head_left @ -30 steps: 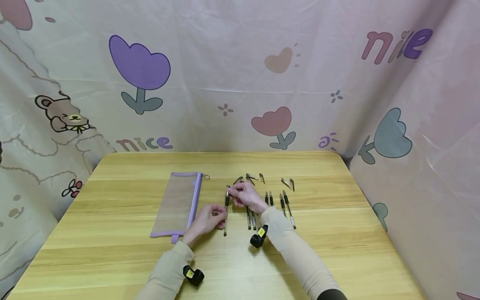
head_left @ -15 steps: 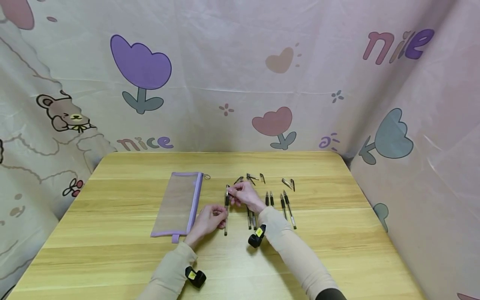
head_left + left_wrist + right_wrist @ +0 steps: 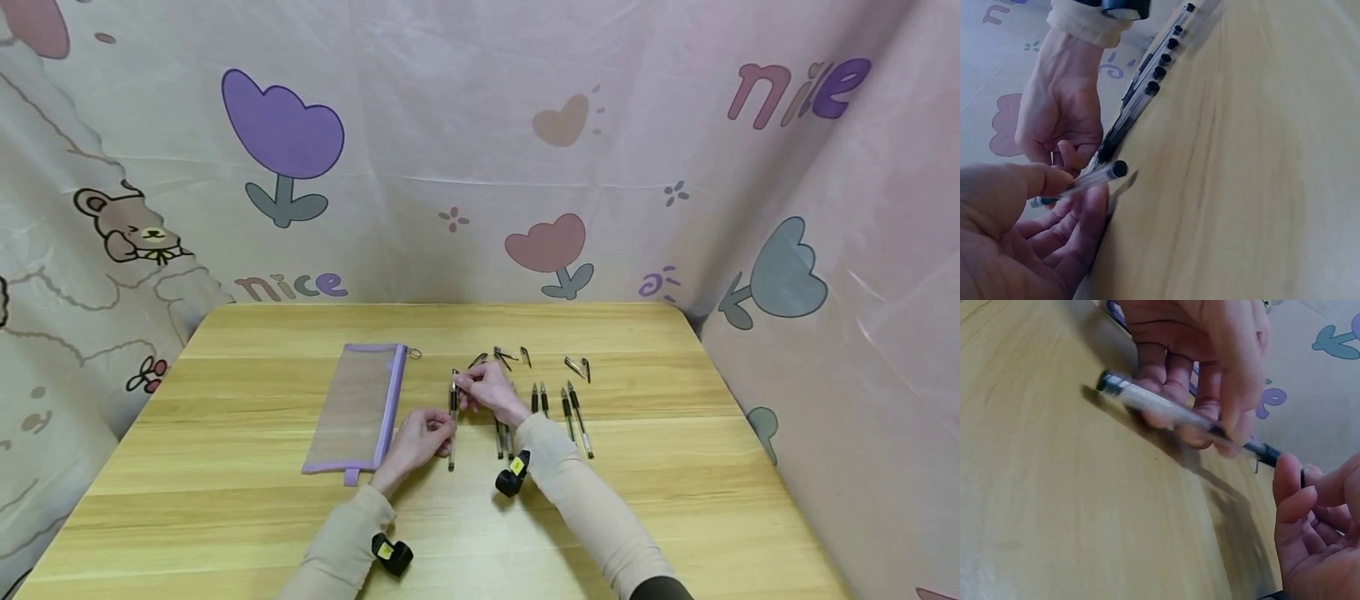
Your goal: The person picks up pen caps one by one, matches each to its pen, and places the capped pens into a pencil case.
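A clear gel pen (image 3: 453, 407) with a black grip and black end plug stands between both hands, a little above the table. My left hand (image 3: 417, 442) pinches its barrel between thumb and fingers, as the left wrist view shows on the pen (image 3: 1099, 177). At the far end, my right hand (image 3: 491, 392) pinches the pen's tip end; its fingers hide whether they hold a cap there. In the right wrist view the pen (image 3: 1160, 407) slants down toward the right hand (image 3: 1322, 525). Partly behind that hand lie more pens (image 3: 500, 438).
Uncapped pens (image 3: 577, 417) lie in a row on the right. Several loose pen caps (image 3: 526, 357) are scattered behind them, some farther right (image 3: 573, 365). A mesh zip pouch (image 3: 352, 408) with purple edging lies flat left of the hands. A printed cloth hangs behind the table.
Both hands keep their hold on the pen in nearly the same place. The right wrist has shifted slightly left; the view itself has drifted a little.
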`<state>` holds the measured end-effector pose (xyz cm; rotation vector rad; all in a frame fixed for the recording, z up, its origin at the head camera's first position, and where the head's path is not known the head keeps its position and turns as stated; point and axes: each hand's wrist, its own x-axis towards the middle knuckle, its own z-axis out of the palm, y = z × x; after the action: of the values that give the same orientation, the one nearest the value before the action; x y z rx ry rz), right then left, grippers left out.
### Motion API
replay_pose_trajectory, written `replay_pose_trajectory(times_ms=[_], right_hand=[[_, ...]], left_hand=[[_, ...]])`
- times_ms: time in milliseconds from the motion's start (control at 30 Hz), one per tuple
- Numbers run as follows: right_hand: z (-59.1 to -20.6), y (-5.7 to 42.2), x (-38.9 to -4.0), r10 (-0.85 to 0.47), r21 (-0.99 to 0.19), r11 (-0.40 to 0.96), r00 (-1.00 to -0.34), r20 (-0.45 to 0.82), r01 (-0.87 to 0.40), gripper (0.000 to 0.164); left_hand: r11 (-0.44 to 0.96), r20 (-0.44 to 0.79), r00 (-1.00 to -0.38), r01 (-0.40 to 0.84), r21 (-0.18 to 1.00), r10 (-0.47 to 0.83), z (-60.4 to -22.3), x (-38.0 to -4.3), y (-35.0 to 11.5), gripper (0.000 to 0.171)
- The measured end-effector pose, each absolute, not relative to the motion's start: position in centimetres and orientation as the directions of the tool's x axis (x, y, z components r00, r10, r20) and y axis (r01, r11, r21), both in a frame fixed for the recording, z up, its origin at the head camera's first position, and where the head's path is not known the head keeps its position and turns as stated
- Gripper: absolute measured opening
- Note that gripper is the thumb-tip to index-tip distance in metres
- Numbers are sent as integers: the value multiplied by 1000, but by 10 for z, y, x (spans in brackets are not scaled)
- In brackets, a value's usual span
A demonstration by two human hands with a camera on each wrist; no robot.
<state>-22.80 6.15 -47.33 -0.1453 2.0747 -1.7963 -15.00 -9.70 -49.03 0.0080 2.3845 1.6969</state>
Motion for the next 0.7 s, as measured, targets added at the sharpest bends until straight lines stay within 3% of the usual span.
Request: replay_pose_trajectory(times_ms=[433,700], right_hand=[[-475,64,-231,-449,-973,166,-866,-222,164,27],[-470,60,-230,-416,-980,161,-892,-176,118,23]], left_hand=[[280,-132,-947,-47,959,294,-492,-151,-104,28],[281,-191,-967,-139,950,167,-488,-149,-98,22]])
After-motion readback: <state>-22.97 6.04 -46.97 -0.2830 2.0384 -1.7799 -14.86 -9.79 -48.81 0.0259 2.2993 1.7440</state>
